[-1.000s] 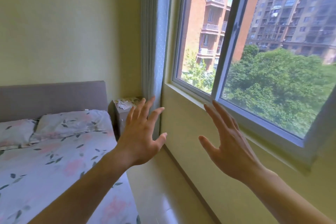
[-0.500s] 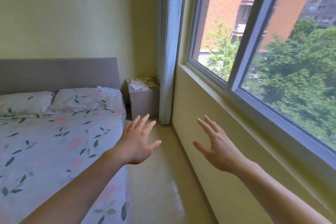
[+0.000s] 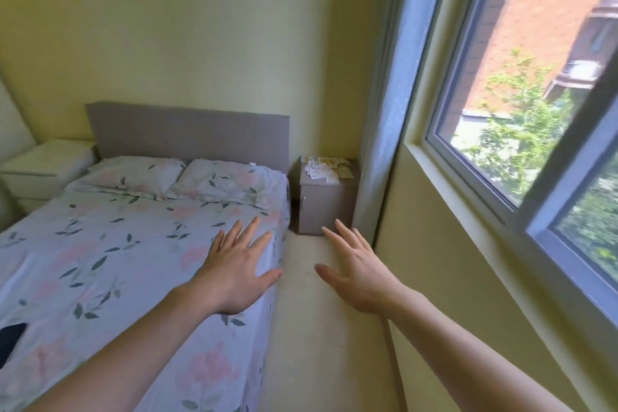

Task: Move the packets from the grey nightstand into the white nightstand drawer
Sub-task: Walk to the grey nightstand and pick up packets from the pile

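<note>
1. One bed with floral sheet and two pillows, filling the left side below a grey headboard.
2. Window along the right wall, blue curtain at its near edge.
3. White nightstand left of the bed, drawer closed.
4. Grey nightstand between bed and curtain.
5. Left hand over the bed edge, fingers spread wide, holding nothing.
6. Right hand above the floor, likewise spread and empty.
7. Packets scattered on the grey nightstand's top.

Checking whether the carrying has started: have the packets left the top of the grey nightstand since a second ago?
No. The packets still lie scattered on top of the grey nightstand beside the headboard; only the camera has tilted down.
</note>
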Action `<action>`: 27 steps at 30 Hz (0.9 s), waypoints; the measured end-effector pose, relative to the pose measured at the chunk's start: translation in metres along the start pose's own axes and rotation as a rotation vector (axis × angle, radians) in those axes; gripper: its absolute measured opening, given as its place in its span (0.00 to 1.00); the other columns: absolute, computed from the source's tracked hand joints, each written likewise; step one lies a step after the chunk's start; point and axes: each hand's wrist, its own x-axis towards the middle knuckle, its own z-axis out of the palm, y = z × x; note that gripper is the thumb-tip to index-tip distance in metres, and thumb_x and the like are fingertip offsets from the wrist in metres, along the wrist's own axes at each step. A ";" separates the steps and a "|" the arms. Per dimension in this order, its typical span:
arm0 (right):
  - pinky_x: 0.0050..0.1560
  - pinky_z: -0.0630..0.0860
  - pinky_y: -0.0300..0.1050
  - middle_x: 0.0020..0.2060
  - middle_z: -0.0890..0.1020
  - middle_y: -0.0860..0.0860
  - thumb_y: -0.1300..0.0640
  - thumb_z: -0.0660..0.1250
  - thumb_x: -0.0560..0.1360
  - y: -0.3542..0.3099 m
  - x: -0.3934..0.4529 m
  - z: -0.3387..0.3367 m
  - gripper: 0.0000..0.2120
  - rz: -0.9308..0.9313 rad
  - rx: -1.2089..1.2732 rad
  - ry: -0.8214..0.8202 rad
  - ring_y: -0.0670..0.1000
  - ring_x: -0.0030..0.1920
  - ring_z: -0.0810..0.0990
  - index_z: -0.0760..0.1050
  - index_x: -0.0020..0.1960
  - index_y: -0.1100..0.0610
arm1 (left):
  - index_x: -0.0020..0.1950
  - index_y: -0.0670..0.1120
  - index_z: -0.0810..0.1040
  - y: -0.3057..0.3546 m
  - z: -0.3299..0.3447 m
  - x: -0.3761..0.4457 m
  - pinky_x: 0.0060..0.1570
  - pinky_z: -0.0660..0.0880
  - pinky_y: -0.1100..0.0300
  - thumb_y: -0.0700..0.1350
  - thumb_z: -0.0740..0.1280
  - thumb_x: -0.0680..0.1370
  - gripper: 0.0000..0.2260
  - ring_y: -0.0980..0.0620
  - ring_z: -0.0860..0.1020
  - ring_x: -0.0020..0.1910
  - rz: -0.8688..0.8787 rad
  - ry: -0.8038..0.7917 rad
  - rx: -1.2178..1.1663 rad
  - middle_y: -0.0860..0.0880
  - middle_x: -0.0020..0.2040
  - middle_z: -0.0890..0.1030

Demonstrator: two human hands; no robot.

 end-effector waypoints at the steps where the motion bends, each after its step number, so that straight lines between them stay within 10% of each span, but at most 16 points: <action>1: 0.82 0.48 0.55 0.82 0.44 0.42 0.36 0.59 0.80 -0.002 0.018 0.002 0.36 -0.024 0.001 -0.013 0.51 0.82 0.40 0.47 0.82 0.40 | 0.83 0.56 0.42 -0.007 0.000 0.014 0.80 0.38 0.46 0.69 0.50 0.81 0.35 0.48 0.34 0.81 -0.020 0.000 -0.002 0.53 0.82 0.33; 27: 0.81 0.46 0.50 0.82 0.42 0.40 0.36 0.60 0.80 0.241 0.488 -0.065 0.36 0.163 0.039 0.002 0.50 0.82 0.39 0.48 0.83 0.41 | 0.83 0.59 0.45 -0.040 -0.018 0.570 0.80 0.39 0.45 0.69 0.51 0.80 0.34 0.48 0.35 0.81 0.087 -0.061 -0.053 0.54 0.82 0.34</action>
